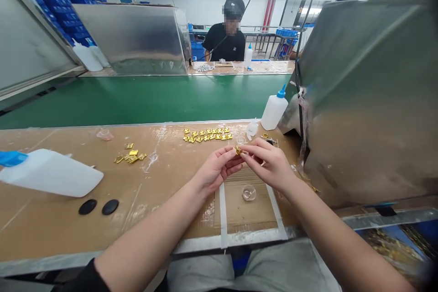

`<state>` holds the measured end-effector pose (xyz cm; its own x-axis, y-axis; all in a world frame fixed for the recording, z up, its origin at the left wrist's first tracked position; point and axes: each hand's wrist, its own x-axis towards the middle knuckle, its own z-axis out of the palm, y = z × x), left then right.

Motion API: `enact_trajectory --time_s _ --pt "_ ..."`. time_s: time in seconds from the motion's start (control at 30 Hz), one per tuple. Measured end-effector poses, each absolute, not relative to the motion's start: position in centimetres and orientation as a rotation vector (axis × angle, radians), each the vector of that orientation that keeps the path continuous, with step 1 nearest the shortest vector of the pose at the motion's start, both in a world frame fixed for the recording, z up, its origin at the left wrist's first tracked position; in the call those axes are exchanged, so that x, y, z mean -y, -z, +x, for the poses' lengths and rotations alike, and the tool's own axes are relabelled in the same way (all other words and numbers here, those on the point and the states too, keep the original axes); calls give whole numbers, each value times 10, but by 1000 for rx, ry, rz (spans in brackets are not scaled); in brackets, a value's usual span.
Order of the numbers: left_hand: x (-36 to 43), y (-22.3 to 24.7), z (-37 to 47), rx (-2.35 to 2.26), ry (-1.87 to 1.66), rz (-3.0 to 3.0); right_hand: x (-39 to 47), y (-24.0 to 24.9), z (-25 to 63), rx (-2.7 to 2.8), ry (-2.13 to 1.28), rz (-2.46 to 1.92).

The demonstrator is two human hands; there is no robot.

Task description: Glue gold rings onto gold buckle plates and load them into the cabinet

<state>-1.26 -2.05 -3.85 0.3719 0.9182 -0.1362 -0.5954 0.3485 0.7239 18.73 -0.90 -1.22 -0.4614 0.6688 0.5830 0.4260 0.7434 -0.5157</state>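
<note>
Your tabletop (pixel 51 228) is faced with smooth brown sheet, glossy in patches and creased in pale, crinkled lines, with white strips bordering a flat brown panel in front of you. Beyond it runs a broad green belt (pixel 171 98), its flat surface catching a soft sheen. To your right stands a dull grey metal screen (pixel 372 100), faintly streaked, and across the belt on the left a boxy metal hood (pixel 143 36) with brighter reflections. A cloudy white plastic bottle (pixel 58 173) lies on its side at your left, its blue cap at the picture's edge; a similar upright bottle (pixel 274 112) with a pointed blue nozzle stands near the screen. Your left hand (pixel 219 166) has its thumb and forefinger closed in a pinch on a small, shiny gold piece (pixel 237 150), and your right hand (pixel 270 162) meets it there with thumb and fingertips drawn together on the same piece, above the white-edged panel. Below sits a round, clear cup (pixel 253 191). Two smooth black discs (pixel 110 206) lie side by side near the bottle on its side. Smallest are the squarish, glossy gold parts: neat rows (pixel 218 137) beyond your hands and a loose heap (pixel 133 153) farther left.
</note>
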Motion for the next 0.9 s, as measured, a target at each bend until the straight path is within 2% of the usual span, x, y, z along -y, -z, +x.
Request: enact_trajectory --time_s 0.2,0.4,0.57,0.67,0.9 --pt "15 48 -21 -687 -1060 608 -15 17 175 2057 -672 -766" --pt "10 49 -33 -928 -892 834 -23 29 181 2181 -861 -870" --pt "3 45 -45 -1165 -918 1101 -24 35 195 2215 -668 -992" --pt "-1 46 -43 -1088 -1007 1006 -32 32 200 2047 -472 -1220" --pt "-7 57 -34 -921 -1106 840 -58 21 193 2246 -455 -1422"
